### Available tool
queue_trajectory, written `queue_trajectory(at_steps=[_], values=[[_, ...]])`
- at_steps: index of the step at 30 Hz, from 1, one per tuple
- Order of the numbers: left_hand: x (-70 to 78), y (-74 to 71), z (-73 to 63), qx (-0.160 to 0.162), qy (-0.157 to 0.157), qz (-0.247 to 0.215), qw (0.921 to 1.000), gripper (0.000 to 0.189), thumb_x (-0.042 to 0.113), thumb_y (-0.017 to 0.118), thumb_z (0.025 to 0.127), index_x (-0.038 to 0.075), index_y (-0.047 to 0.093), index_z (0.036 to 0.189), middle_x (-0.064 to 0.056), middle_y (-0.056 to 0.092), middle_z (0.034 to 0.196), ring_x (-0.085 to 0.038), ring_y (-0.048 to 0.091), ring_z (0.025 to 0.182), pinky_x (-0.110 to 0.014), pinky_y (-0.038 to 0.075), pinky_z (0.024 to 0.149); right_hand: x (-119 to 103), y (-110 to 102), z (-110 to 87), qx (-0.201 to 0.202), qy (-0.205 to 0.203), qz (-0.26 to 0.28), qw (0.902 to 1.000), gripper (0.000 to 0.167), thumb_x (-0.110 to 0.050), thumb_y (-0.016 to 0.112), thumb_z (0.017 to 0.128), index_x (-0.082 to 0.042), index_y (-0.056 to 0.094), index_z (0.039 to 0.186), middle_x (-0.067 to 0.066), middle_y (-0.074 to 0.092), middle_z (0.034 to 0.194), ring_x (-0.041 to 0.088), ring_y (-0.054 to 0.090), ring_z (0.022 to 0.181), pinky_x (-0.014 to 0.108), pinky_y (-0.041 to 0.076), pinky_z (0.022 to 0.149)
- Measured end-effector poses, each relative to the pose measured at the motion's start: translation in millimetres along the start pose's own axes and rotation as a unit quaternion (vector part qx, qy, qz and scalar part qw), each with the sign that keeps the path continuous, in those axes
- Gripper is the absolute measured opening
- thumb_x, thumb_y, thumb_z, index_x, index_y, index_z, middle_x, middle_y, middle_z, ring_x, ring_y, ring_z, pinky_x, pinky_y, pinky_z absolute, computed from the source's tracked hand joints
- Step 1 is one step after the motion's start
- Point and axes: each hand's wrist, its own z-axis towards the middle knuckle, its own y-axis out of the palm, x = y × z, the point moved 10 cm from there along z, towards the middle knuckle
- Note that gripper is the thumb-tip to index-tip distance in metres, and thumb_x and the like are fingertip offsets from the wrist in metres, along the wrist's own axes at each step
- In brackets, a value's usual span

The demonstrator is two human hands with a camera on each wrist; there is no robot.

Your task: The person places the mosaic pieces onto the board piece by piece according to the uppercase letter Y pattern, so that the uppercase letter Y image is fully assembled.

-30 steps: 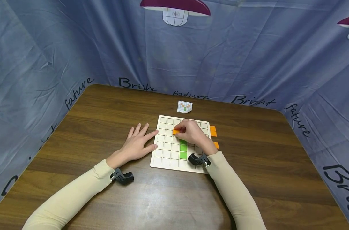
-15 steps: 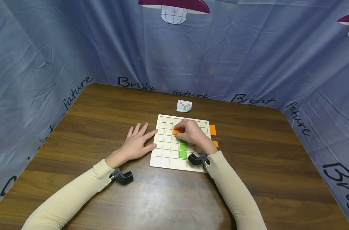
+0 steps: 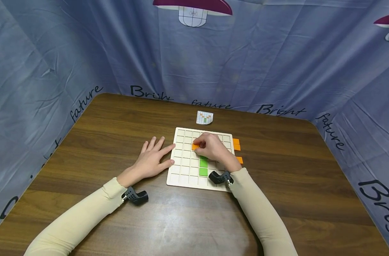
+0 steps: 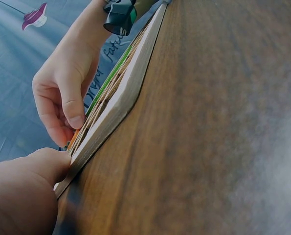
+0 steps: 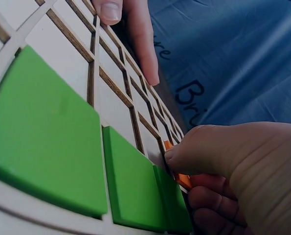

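Observation:
A pale wooden grid board [image 3: 185, 170] lies on the table. My right hand [image 3: 212, 146] is over its upper middle and pinches an orange square tile [image 3: 195, 146] between thumb and fingers, right at a cell. In the right wrist view the orange tile [image 5: 183, 180] stands tilted beside the thumb, partly hidden by the hand. Several green tiles [image 3: 203, 163] sit in one column of cells, just below that hand. My left hand [image 3: 152, 160] lies spread on the table, with forefinger and thumb touching the board's left edge.
Several orange tiles [image 3: 236, 144] lie on the table along the board's right edge, one apart from the others [image 3: 239, 160]. Behind the board lies a small paper card [image 3: 204, 117] printed with a coloured grid pattern. A blue curtain [image 3: 194, 64] surrounds the table's back and sides.
The head view has shifted very slightly. Both hands keep their places, and the orange tile stays pinched at the same part of the board.

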Motion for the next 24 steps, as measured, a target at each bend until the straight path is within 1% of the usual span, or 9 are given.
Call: queue_trajectory(at_steps=[4, 10, 19, 24], values=[[-0.6, 0.3, 0.4, 0.0, 0.0, 0.001, 1.0, 0.064, 0.05, 0.056, 0.099, 0.026, 0.044, 0.156, -0.024, 0.024, 0.168, -0.052, 0.011, 0.156, -0.072, 0.008, 0.121, 0.0, 0.2, -0.3, -0.003, 0.003, -0.004, 1.0, 0.027, -0.006, 0.075, 0.082, -0.005, 0.079, 0.108, 0.008, 0.073, 0.098, 0.015, 0.059, 0.079, 0.023, 0.047, 0.07], [-0.5, 0.9, 0.6, -0.001, 0.001, 0.001, 1.0, 0.064, 0.05, 0.056, 0.099, 0.026, 0.044, 0.157, -0.023, 0.023, 0.168, -0.051, 0.01, 0.156, -0.072, 0.008, 0.121, -1.2, -0.2, -1.3, 0.0, 0.001, -0.008, 1.0, 0.026, -0.006, 0.075, 0.082, -0.005, 0.079, 0.108, 0.008, 0.073, 0.096, 0.015, 0.058, 0.078, 0.024, 0.047, 0.07], [0.8, -0.4, -0.1, 0.001, 0.002, -0.003, 1.0, 0.063, 0.049, 0.056, 0.098, 0.026, 0.045, 0.156, -0.024, 0.023, 0.168, -0.052, 0.01, 0.156, -0.072, 0.008, 0.121, -2.5, -1.6, -1.2, 0.009, -0.009, -0.005, 0.9999, 0.026, -0.005, 0.075, 0.081, -0.004, 0.079, 0.107, 0.008, 0.074, 0.095, 0.015, 0.059, 0.078, 0.024, 0.047, 0.07], [0.8, -0.4, 0.0, 0.002, 0.003, -0.003, 1.0, 0.063, 0.049, 0.056, 0.099, 0.026, 0.044, 0.156, -0.024, 0.023, 0.168, -0.052, 0.011, 0.156, -0.072, 0.008, 0.121, -1.0, -3.5, -2.6, 0.01, -0.003, -0.004, 0.9999, 0.026, -0.006, 0.074, 0.083, -0.003, 0.078, 0.109, 0.009, 0.074, 0.097, 0.017, 0.06, 0.079, 0.025, 0.048, 0.072]])
